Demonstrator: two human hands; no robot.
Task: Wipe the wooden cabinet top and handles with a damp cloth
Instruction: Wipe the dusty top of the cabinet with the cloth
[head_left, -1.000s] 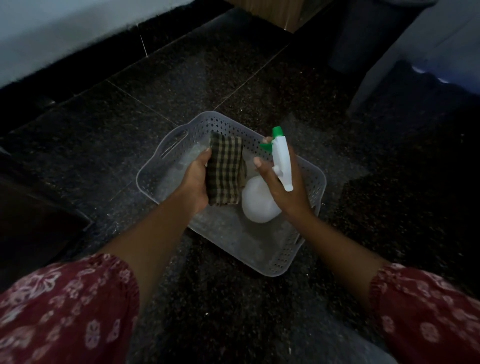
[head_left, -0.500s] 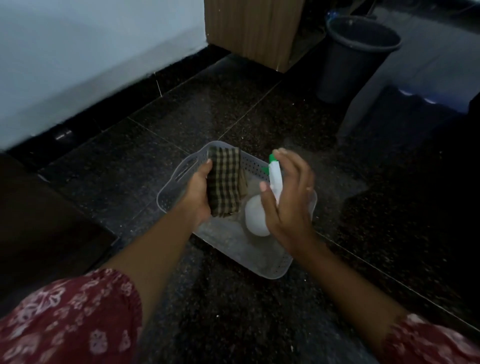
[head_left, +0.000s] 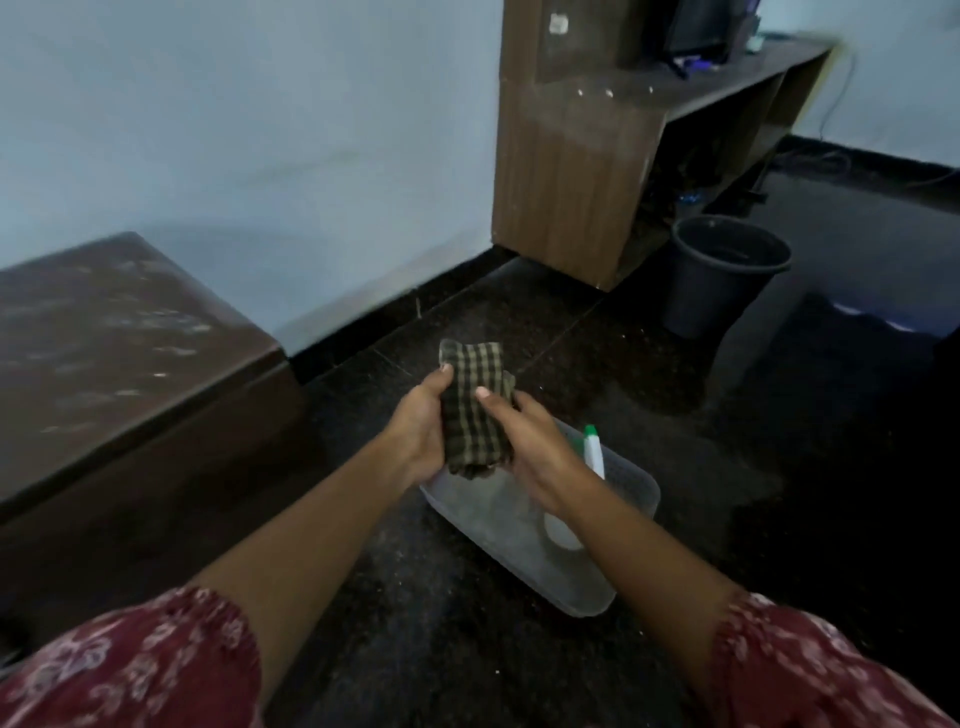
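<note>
A folded checked cloth (head_left: 475, 402) in dark green and tan is held upright between both hands, above the floor. My left hand (head_left: 418, 428) grips its left edge, my right hand (head_left: 524, 447) its right side. Below them a grey perforated plastic basket (head_left: 631, 499) sits on the dark floor. In it lies a white spray bottle (head_left: 593, 452) with a green tip, partly hidden by my right wrist. The low dark wooden cabinet (head_left: 109, 332) stands at the left, its top streaked with dust.
A taller wooden shelf unit (head_left: 576, 171) stands against the pale wall at upper right, with a dark bucket (head_left: 719, 275) on the floor beside it. Black speckled floor tiles (head_left: 649, 364) stretch between cabinet, basket and bucket.
My right hand let go of the spray bottle, which now lies in the basket, and took hold of the cloth. Both hands lifted the cloth out of the basket. The view tilted up.
</note>
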